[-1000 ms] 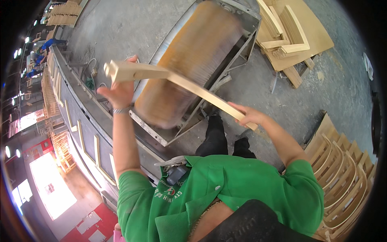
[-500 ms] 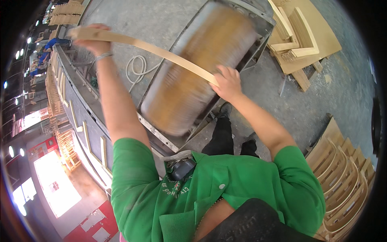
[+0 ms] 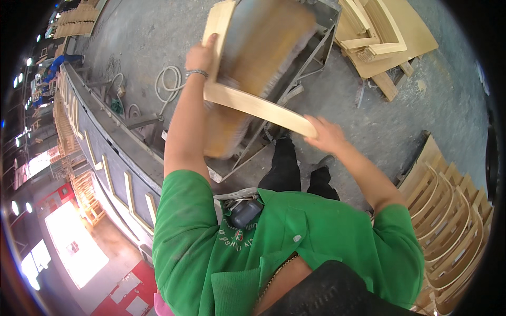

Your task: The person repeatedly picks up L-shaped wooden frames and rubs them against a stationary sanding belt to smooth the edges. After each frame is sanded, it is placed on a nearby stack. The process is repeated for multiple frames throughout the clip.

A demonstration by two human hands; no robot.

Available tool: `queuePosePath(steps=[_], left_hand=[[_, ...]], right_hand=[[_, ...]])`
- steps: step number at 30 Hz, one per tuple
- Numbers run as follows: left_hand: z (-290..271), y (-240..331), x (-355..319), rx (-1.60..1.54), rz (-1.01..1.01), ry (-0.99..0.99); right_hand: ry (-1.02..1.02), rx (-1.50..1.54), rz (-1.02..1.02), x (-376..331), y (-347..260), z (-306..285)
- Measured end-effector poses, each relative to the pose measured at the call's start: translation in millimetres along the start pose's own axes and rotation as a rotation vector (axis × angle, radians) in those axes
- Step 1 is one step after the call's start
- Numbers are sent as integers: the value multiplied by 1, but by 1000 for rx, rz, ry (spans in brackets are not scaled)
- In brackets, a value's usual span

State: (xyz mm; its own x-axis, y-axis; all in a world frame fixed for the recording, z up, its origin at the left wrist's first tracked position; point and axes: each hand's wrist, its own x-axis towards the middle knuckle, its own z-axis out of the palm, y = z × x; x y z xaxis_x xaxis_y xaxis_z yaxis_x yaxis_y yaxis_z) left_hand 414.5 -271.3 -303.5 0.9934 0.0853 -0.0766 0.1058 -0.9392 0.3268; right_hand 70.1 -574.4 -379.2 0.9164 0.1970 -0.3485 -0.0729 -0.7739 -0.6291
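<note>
Both my hands hold an angled wooden frame piece [image 3: 258,106], pale and smooth, with two limbs joined at a corner. My left hand [image 3: 202,55] is closed round the limb that points away from me. Farther right and nearer me, my right hand [image 3: 326,135] grips the tip of the other limb. Under the piece lies a large brush-like roller [image 3: 269,47], brown with pale edges and blurred as if spinning. Whether the wood touches the roller I cannot tell.
A metal frame [image 3: 316,58] surrounds the roller. Left of it are a coiled white hose [image 3: 167,84] and a long dark bench [image 3: 113,174] with wooden strips. Wooden frames [image 3: 387,26] lie on a board at the far right; curved wooden parts [image 3: 448,221] are stacked at my right.
My left hand has swung right and slightly toward me, turning the wooden piece so that its corner now shows. My right hand has shifted right and nearer me. The roller stays blurred.
</note>
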Motion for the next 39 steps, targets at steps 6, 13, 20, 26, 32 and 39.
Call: queuePosePath(steps=[6,13,20,26,32,39], left_hand=[[-125,-50,132,288,-110,44],[-163,-34,164,323,5,123],[-48,-8,20,91,-24,-199],[-50,-57,-50,-189,-12,-411],[-60,-98,-50,425,339,-532],[-67,-81,-86,-264,-106,-513]], right_hand=[[546,-119,-401,160,-82,23],[629,-135,-398,196,-118,25],[187,12,6,56,-10,48],[-36,223,-128,-10,30,36],[-234,478,-197,-6,22,44],[79,245,-202,0,34,59]])
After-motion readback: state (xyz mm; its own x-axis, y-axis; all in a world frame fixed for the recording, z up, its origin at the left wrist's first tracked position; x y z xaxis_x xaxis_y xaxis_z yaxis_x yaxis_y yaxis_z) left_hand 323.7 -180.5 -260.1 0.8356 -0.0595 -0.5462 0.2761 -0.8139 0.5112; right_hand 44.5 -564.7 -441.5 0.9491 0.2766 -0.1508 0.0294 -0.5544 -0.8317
